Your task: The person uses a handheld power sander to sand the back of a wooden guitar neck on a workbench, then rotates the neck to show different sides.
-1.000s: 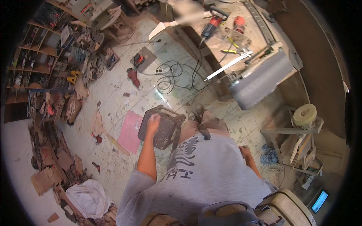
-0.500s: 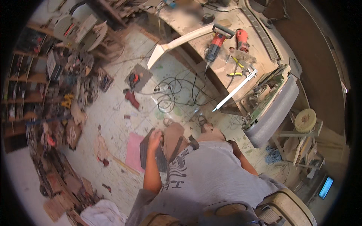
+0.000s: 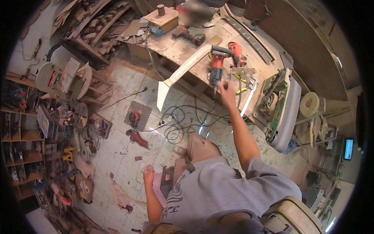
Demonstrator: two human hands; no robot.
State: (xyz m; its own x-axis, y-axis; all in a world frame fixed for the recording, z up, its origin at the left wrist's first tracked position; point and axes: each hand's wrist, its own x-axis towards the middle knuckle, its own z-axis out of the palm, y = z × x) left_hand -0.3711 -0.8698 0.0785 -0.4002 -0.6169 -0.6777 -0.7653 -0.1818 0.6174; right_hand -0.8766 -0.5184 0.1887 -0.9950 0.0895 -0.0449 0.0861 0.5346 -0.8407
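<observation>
My right hand (image 3: 226,93) reaches over the bench's front edge, at the cord end of a red and black power tool (image 3: 217,69) with a black side handle. Its fingers look apart; whether they touch the tool I cannot tell. A second red power tool (image 3: 237,54) lies just beyond. To the right of the hand are yellow-handled pliers (image 3: 242,90) and a long pale bar-like tool (image 3: 249,97). My left hand (image 3: 148,174) hangs low at my left side, fingers loosely bent, with nothing visible in it. Beside it are a pink sheet (image 3: 159,189) and a dark, flat-sided object (image 3: 167,180).
A long pale curved wooden piece (image 3: 183,69) juts past the workbench (image 3: 167,48). A belt sander (image 3: 286,113) stands at the right. Black cords (image 3: 171,121) coil on the floor near a red sander (image 3: 134,117) on a mat. Shelves (image 3: 23,156) line the left.
My right hand has come up from beside my body to the power tool on the bench. My left hand has left the dark object by my leg. The view has shifted, with my body nearer the bench.
</observation>
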